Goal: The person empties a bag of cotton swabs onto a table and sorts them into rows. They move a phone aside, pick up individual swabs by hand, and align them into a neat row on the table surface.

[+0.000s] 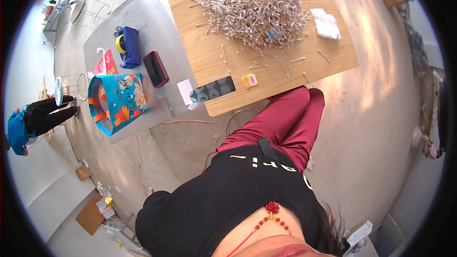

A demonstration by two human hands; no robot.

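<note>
Neither my left hand nor my right hand shows in the head view. In front of me is a wooden tabletop (328,62) bearing a large heap of cotton swabs (252,7). Several loose swabs lie scattered along the near side of the heap. A small blue-and-white packet (274,33) rests on its lower part. To the right sits a white folded wad (326,24), perhaps tissue or plastic. Closer to me are a small yellow packet (249,81) and a dark grey patterned piece (214,89) at the table's near left corner.
On the grey table (159,19) to the left are a blue tape dispenser (129,47), a phone (156,69) with a red edge, a red package (105,64) and a blue flowered bag (127,97). Another person (38,119) stands at far left. Cables cross the floor.
</note>
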